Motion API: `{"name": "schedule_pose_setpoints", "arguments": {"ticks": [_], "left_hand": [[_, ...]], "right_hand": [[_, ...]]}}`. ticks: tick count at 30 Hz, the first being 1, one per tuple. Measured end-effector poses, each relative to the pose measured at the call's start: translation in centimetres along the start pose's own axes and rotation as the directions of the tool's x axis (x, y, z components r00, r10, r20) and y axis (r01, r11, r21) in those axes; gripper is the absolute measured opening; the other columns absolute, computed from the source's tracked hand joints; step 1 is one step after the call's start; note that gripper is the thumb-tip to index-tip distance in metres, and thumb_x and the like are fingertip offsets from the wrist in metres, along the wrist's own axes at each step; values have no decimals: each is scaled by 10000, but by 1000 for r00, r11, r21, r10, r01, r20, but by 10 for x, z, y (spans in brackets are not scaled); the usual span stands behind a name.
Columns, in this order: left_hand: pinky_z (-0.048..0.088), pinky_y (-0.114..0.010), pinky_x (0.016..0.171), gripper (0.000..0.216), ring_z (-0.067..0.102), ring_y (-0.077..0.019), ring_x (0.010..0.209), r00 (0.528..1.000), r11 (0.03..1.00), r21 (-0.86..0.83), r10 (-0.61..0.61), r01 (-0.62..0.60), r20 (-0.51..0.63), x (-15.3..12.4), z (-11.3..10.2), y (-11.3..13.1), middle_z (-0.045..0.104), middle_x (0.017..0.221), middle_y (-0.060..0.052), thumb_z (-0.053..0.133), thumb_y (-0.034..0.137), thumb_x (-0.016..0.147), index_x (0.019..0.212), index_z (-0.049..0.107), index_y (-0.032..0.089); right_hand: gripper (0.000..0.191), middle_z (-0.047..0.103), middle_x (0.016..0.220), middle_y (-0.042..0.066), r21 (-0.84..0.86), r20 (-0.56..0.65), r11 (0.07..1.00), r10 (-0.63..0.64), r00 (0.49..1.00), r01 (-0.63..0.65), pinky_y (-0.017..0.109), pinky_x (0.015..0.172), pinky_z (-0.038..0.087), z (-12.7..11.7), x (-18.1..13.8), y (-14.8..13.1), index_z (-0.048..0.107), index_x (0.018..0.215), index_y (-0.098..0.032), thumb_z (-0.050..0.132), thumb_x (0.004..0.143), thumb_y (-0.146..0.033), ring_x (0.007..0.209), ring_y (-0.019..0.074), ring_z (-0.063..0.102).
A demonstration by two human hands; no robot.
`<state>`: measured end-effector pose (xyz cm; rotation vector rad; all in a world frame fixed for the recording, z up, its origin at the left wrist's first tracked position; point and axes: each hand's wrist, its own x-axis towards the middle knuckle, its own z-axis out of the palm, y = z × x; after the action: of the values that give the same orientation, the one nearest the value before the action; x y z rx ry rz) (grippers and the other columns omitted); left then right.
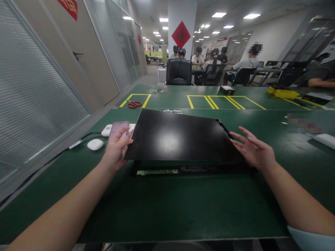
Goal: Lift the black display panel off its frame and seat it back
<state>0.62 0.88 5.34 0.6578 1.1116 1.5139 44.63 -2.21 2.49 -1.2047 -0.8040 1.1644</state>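
One head-worn camera looks forward and down over the bench (183,209) from its near edge, close behind the left hand (117,145) and the right hand (258,151); its wide view reaches past the black chair (179,71) to the ceiling lights (219,15).

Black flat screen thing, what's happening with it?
A person's left hand grips the left edge of a black display panel, tilted above a black frame with a green circuit board strip on the green table. The right hand is open beside the panel's right edge; whether its fingertips touch is unclear.
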Motion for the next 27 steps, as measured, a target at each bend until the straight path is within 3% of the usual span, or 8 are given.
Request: {"name": "schedule_pose_setpoints", "arguments": {"ticks": [6, 14, 27], "left_hand": [[582, -186, 627, 506, 733, -148, 808, 1000, 1000, 22, -18, 18, -19, 7, -2, -12, 738, 957, -10, 670, -37, 576, 998, 595, 230], [602, -238, 804, 468, 742, -191, 1008, 996, 997, 70, 37, -43, 87, 16, -9, -19, 739, 1033, -38, 665, -53, 597, 950, 541, 227], [589, -194, 693, 449, 752, -170, 896, 993, 991, 110, -88, 79, 73, 9, -4, -23, 737, 985, -31, 673, -42, 598, 935, 546, 225]], "right_hand": [[498, 723, 1257, 14, 0, 6, 1000, 2, 1000, -2, 403, 986, 574, -4, 2, 2, 647, 1221, -363, 677, 727, -306, 1139, 244, 697], [423, 732, 1259, 16, 41, 42, 999, -12, 999, 10, 413, 971, 574, -5, 0, -1, 667, 1201, -362, 646, 779, -390, 1156, 248, 693], [577, 687, 1325, 9, -160, -121, 987, -35, 992, 15, 334, 953, 578, -19, 10, 2, 647, 1234, -372, 744, 674, -273, 1064, 227, 718]]}}
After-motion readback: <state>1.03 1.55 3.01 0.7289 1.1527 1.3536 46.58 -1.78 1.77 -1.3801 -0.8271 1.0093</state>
